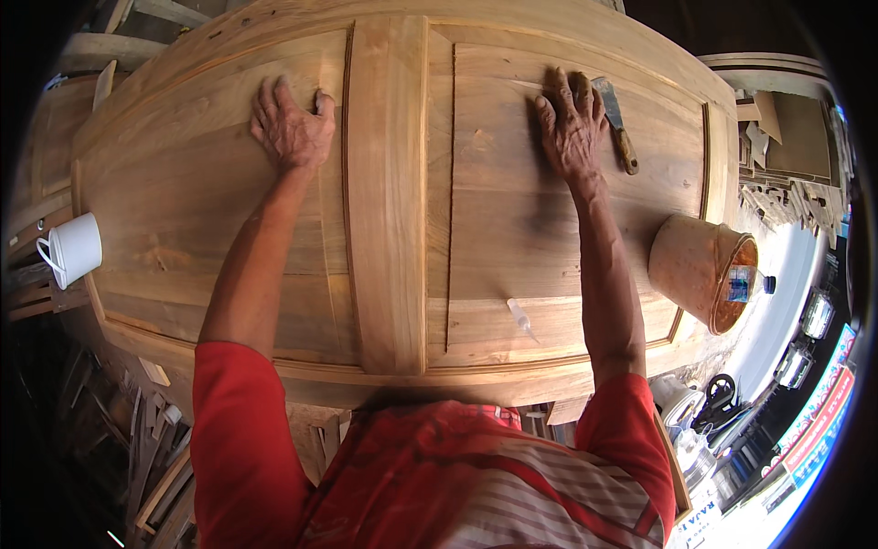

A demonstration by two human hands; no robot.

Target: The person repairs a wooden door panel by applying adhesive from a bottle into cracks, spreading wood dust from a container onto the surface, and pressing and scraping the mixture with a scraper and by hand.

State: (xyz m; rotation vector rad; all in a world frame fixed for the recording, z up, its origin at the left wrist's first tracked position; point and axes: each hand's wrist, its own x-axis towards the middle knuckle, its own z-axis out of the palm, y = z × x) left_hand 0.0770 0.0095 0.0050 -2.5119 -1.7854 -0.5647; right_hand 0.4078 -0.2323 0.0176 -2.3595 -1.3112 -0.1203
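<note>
A large panelled wooden door (391, 201) lies flat in front of me. My left hand (294, 126) rests on its left panel with the fingers apart and nothing in them. On the upper part of the right panel my right hand (574, 128) lies with its fingers stretched out, holding nothing. Right beside that hand is a putty knife (615, 119) with a dark blade and a wooden handle; whether the fingertips touch the blade I cannot tell. Lower on the same panel lies a small clear bottle with a thin nozzle (519, 316).
A worn, stained bucket (681, 261) at the door's right end has a clear plastic bottle (743, 284) in its mouth. A white pail (75, 247) sits at the left edge. Wood offcuts (151, 448) crowd the lower left, and more scrap wood (800, 203) lies far right.
</note>
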